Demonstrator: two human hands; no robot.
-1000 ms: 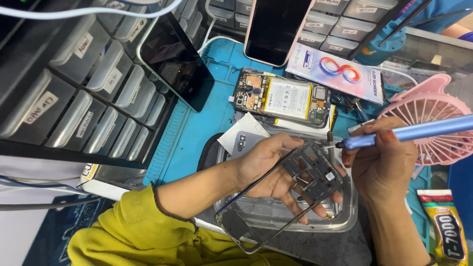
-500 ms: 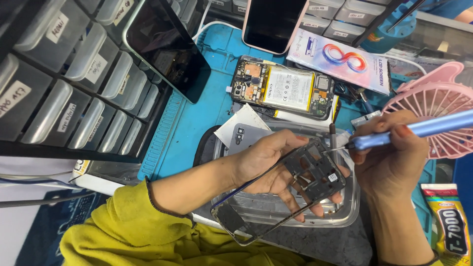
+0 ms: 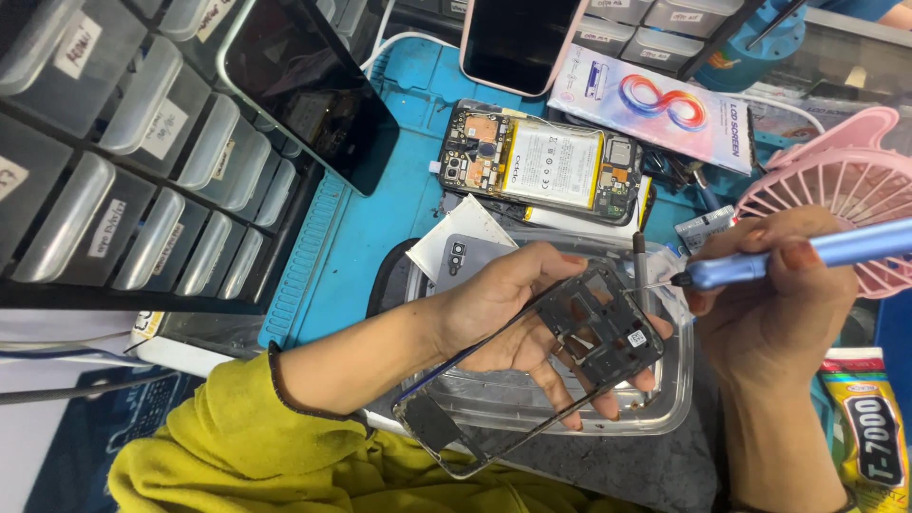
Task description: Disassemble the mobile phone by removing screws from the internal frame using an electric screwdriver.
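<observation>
left hand [image 3: 518, 309] cradles the phone frame [image 3: 570, 356] flat over the clear tray [image 3: 665, 404], steadying it so any loose bits likely drop inside; right hand [image 3: 769, 304] pinches a blue screwdriver [image 3: 807, 255], tip at the frame's top edge.

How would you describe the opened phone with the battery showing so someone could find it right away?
Start at the blue work mat in the middle of the bench. Near its top edge, just below the pink-cased phone and left of the colourful screen box, lies the opened phone, back cover off. Unlike the dark-screened phones nearby, it shows a pale battery flanked by circuit boards with copper shielding.
</observation>
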